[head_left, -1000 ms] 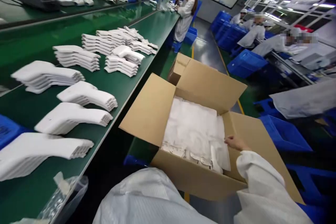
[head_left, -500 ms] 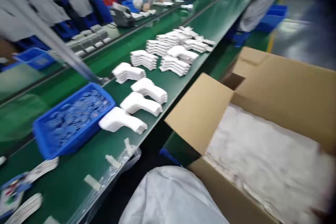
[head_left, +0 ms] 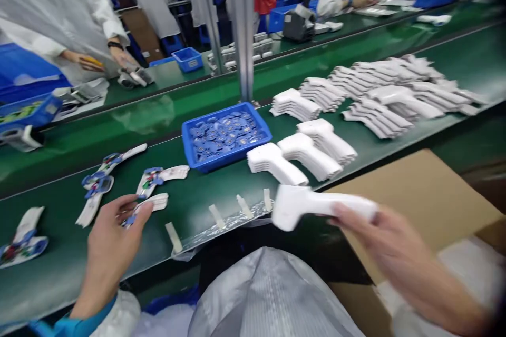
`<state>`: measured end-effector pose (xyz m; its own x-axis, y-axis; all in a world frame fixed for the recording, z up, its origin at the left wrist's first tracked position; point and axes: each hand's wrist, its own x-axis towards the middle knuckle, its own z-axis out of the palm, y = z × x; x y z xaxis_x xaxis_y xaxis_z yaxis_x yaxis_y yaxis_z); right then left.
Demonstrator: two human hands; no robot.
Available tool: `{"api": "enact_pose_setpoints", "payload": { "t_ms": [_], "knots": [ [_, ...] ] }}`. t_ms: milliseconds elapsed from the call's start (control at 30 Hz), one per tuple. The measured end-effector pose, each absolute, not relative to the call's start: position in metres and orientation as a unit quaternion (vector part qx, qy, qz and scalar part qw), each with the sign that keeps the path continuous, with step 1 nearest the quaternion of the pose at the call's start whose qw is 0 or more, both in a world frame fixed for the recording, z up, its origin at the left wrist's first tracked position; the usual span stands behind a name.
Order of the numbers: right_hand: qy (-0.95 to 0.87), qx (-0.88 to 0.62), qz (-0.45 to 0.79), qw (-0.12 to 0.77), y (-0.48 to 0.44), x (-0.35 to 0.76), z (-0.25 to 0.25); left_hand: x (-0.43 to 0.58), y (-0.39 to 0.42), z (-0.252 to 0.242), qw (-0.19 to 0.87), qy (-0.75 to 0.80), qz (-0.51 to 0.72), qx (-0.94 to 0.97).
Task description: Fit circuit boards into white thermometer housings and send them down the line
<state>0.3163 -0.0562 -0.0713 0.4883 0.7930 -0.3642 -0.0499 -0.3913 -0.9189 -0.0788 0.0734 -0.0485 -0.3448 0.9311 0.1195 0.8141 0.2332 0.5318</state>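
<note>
My right hand (head_left: 389,245) grips a white pistol-shaped plastic shell (head_left: 292,205) by its handle, above the table's front edge. On the left, my left hand (head_left: 114,239) has thumb and fingers curled around a white shell half with a circuit board (head_left: 158,201), low on the table; the fingers partly hide it. Just behind it lies another shell half with a board (head_left: 152,179). More such filled halves rest farther left, among them one near the edge (head_left: 27,237). Stacked white shells (head_left: 272,163) stand between my hands and the back.
A blue bin (head_left: 190,152) of small blue parts stands on the green table (head_left: 130,253). More stacked shells (head_left: 379,116) lie to the right. A metal post (head_left: 243,37) rises behind the bin. An open cardboard box (head_left: 422,205) is at my right; co-workers sit opposite.
The view has swung left. Both my hands have come into clear view, the right with a white shell and the left at a shell half with a board.
</note>
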Motion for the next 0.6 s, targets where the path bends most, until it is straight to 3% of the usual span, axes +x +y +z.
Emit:
{"api": "enact_pose_setpoints", "payload": {
  "t_ms": [100,167,233,333,400,467,600],
  "knots": [
    [-0.225,-0.588,0.581,0.515,-0.025,0.243,-0.091,-0.087,0.065,-0.054,0.117,0.763,0.279,0.571],
    [-0.241,-0.602,0.584,0.489,-0.014,0.211,-0.109,-0.095,0.071,-0.06,0.093,0.752,0.276,0.59],
    [-0.339,-0.667,0.499,0.438,-0.01,0.198,-0.124,-0.102,0.088,-0.068,0.06,0.744,0.257,0.614],
    [-0.516,-0.747,0.225,0.354,-0.009,0.202,-0.133,-0.109,0.131,-0.081,0.036,0.746,0.199,0.635],
    [-0.599,-0.725,0.116,0.318,-0.003,0.203,-0.131,-0.111,0.16,-0.085,0.079,0.763,0.157,0.622],
    [-0.669,-0.665,0.11,0.312,0.011,0.196,-0.124,-0.114,0.18,-0.083,0.176,0.761,0.144,0.608],
    [-0.737,-0.568,0.135,0.341,0.059,0.157,-0.101,-0.123,0.177,-0.069,0.362,0.648,0.283,0.607]
  ]
}}
